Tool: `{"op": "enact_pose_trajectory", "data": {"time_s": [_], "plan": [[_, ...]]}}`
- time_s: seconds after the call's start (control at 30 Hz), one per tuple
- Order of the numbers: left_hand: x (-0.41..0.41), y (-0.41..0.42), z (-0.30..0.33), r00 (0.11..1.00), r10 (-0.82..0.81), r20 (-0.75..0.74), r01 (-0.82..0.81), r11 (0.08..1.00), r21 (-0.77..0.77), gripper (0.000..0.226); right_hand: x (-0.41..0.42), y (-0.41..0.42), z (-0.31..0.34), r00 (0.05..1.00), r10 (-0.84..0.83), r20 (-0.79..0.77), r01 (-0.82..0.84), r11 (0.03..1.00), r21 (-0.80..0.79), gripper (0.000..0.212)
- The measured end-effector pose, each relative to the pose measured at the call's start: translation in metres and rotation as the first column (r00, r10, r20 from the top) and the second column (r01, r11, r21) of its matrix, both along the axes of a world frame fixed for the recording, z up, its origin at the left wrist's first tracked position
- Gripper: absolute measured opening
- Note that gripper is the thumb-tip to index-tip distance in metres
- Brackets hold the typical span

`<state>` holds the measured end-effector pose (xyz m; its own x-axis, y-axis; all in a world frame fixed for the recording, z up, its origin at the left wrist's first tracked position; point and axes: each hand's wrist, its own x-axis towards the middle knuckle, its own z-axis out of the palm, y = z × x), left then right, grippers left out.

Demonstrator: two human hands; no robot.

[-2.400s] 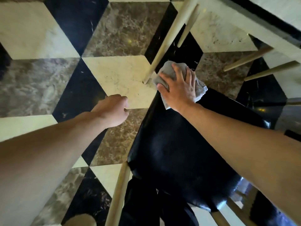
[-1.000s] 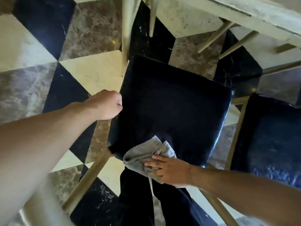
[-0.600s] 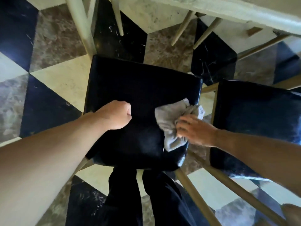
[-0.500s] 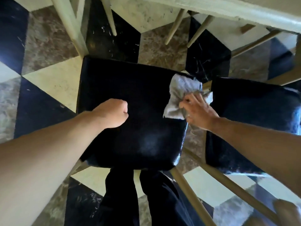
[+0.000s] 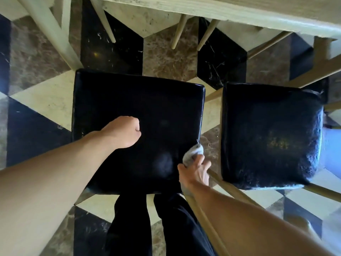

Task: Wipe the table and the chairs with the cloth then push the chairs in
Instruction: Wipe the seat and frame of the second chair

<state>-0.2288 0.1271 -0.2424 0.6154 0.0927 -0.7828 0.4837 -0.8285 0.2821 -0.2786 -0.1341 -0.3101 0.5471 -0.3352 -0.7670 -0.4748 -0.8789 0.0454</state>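
Note:
A chair with a black padded seat [image 5: 140, 111] stands below me, its pale wooden legs spreading out underneath. My right hand [image 5: 196, 171] grips the grey cloth [image 5: 193, 152] at the seat's near right corner; only a small bunch of cloth shows above the fingers. My left hand [image 5: 123, 131] is curled in a fist above the seat's near left half and holds nothing. A second black-seated chair [image 5: 269, 133] stands close on the right. The pale wooden table edge [image 5: 212, 10] runs along the top.
The floor is marble in black, brown and cream diamonds [image 5: 46, 102]. Table and chair legs [image 5: 53, 34] slant down at the upper left and upper middle. My dark trouser legs [image 5: 147, 224] stand right behind the near chair.
My right hand has drawn the cloth from the seat's far right corner down its right edge to the near right corner. The left fist stayed above the seat.

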Motion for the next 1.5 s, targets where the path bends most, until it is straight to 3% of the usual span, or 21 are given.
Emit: {"op": "enact_pose_trajectory", "data": {"time_s": [0.13, 0.3, 0.5, 0.63, 0.7, 0.8, 0.97, 1.03, 1.1, 1.2, 1.27, 1.33, 1.43, 1.5], "plan": [[-0.004, 0.010, 0.000, 0.999, 0.022, -0.025, -0.022, 1.000, -0.010, 0.015, 0.009, 0.015, -0.007, 0.950, -0.311, -0.036, 0.305, 0.945, -0.119, 0.054], [-0.010, 0.033, -0.006, 0.999, 0.032, -0.008, -0.032, 0.999, 0.010, 0.018, 0.042, 0.017, -0.018, 0.923, -0.330, 0.199, 0.350, 0.934, -0.075, 0.049], [-0.029, 0.064, -0.026, 0.988, -0.141, 0.068, 0.125, 0.973, 0.193, 0.048, 0.131, 0.055, -0.027, 0.833, -0.007, 0.554, 0.019, 1.000, -0.016, 0.046], [-0.037, 0.075, -0.031, 0.973, -0.167, 0.161, 0.122, 0.958, 0.260, 0.053, 0.210, 0.108, -0.025, 0.816, 0.274, 0.509, -0.301, 0.953, -0.030, 0.040], [-0.036, 0.082, -0.032, 0.973, -0.129, 0.192, 0.076, 0.962, 0.262, 0.055, 0.231, 0.143, -0.021, 0.785, 0.482, 0.389, -0.519, 0.855, -0.013, 0.039], [-0.037, 0.103, -0.031, 0.981, -0.055, 0.186, 0.005, 0.966, 0.259, 0.054, 0.215, 0.212, -0.018, 0.655, 0.686, 0.317, -0.728, 0.686, 0.018, 0.038], [-0.044, 0.144, -0.022, 0.960, 0.105, 0.260, -0.162, 0.965, 0.206, 0.026, 0.125, 0.292, -0.014, 0.533, 0.659, 0.532, -0.803, 0.591, 0.073, 0.046], [-0.050, 0.160, -0.019, 0.948, 0.145, 0.282, -0.204, 0.961, 0.189, 0.016, 0.089, 0.295, -0.013, 0.417, 0.701, 0.578, -0.868, 0.495, 0.025, 0.051], [-0.059, 0.177, -0.018, 0.947, 0.153, 0.284, -0.213, 0.958, 0.194, 0.013, 0.057, 0.289, -0.014, 0.250, 0.737, 0.628, -0.951, 0.310, 0.016, 0.051], [-0.071, 0.191, -0.019, 0.927, 0.198, 0.320, -0.263, 0.949, 0.174, 0.012, 0.045, 0.265, -0.017, -0.071, 0.778, 0.624, -0.994, -0.105, 0.018, 0.050], [-0.079, 0.197, -0.020, 0.932, 0.214, 0.294, -0.266, 0.953, 0.148, 0.016, 0.069, 0.263, -0.020, -0.165, 0.779, 0.605, -0.978, -0.207, 0.000, 0.051], [-0.087, 0.202, -0.024, 0.937, 0.217, 0.275, -0.255, 0.960, 0.113, 0.019, 0.096, 0.276, -0.020, -0.133, 0.793, 0.595, -0.991, -0.112, -0.073, 0.050], [-0.103, 0.208, -0.030, 0.927, 0.219, 0.305, -0.256, 0.963, 0.088, 0.023, 0.104, 0.315, -0.017, 0.132, 0.817, 0.562, -0.965, 0.234, -0.114, 0.049], [-0.115, 0.206, -0.032, 0.919, 0.245, 0.309, -0.279, 0.958, 0.070, 0.024, 0.077, 0.322, -0.017, 0.231, 0.795, 0.561, -0.933, 0.345, -0.105, 0.048]]}}
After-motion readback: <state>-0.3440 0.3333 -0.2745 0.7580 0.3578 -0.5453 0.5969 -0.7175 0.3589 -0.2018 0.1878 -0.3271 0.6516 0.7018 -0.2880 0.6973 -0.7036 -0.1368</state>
